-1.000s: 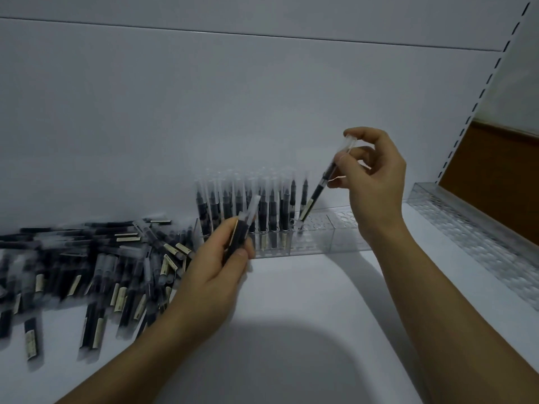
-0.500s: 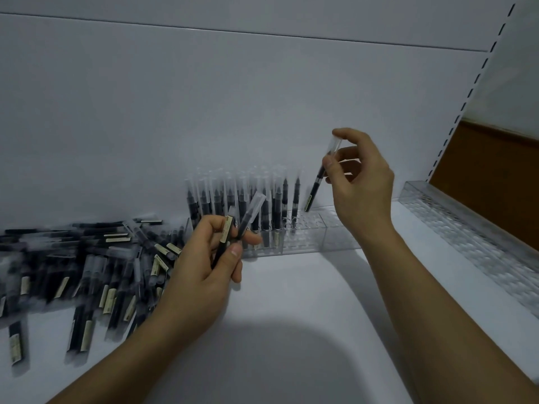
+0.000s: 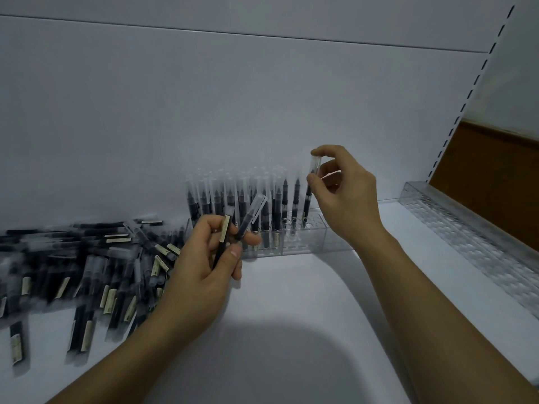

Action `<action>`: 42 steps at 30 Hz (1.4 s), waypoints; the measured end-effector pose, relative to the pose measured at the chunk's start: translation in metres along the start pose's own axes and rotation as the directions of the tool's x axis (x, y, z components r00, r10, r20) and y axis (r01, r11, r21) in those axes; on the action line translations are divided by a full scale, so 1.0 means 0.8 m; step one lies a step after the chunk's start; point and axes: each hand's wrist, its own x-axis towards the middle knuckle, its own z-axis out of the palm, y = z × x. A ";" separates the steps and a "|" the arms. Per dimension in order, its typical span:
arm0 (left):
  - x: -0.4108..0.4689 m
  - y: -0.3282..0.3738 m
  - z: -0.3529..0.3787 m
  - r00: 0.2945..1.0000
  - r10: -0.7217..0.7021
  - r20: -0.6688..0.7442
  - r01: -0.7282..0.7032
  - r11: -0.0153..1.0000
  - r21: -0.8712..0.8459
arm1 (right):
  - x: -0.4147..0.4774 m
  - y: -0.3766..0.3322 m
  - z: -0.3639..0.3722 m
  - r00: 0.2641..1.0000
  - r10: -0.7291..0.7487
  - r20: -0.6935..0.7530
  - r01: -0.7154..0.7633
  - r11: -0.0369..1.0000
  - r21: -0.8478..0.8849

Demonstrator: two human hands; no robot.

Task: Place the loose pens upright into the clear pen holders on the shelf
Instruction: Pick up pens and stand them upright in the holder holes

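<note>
**Inspector:** Presently, your right hand (image 3: 347, 196) pinches one pen (image 3: 309, 193) just below its clear cap. Thumb and forefinger are closed on the barrel, and the other fingers are loosely curled behind. The pen stands nearly upright, with its lower end at a hole of the clear pen holder (image 3: 294, 243), just right of the standing pens (image 3: 233, 199). I judge the high grip deliberate: it leaves the lower end free to find the hole.

**Operator:** And the left?

**Inspector:** Your left hand (image 3: 204, 266) grips two spare pens (image 3: 221, 243), fingers and thumb curled round them, low in front of the holder's filled end. One shows a pale label. The other tilts rightward, clear cap uppermost. You appear to hold them as ready stock, sparing the right hand a reach to the pile.

**Operator:** How far along am I?

**Inspector:** Rows of pens fill the holder's left portion, and its right-hand holes are vacant. A large pile of loose pens (image 3: 87, 266) lies flat on the white shelf (image 3: 291, 316) to your left, reaching close to the holder. A second clear holder (image 3: 466, 237) along the right side shows nothing in it. In my judgement, much remains.

**Operator:** Any risk?

**Inspector:** I cannot tell whether the tip is seated. Let go only once it drops in, or the pen may topple against its neighbours.
</note>
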 end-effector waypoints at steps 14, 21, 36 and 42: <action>0.005 -0.005 -0.002 0.996 -0.020 -0.081 0.021 1.000 0.012 | -0.005 -0.006 0.003 0.991 -0.101 -0.086 0.096 0.994 -0.053; 0.006 0.000 -0.001 0.993 -0.026 -0.119 0.018 0.998 -0.061 | -0.029 -0.050 0.022 0.981 -0.112 0.156 0.046 0.925 0.376; 0.005 0.002 -0.003 0.981 -0.004 -0.194 -0.002 1.000 -0.029 | -0.017 -0.048 0.011 0.985 0.027 0.173 -0.123 0.811 0.572; 0.002 0.013 -0.001 0.992 -0.124 -0.030 0.110 0.947 -0.301 | 0.002 -0.028 -0.012 0.993 0.113 -0.025 -0.080 0.830 0.552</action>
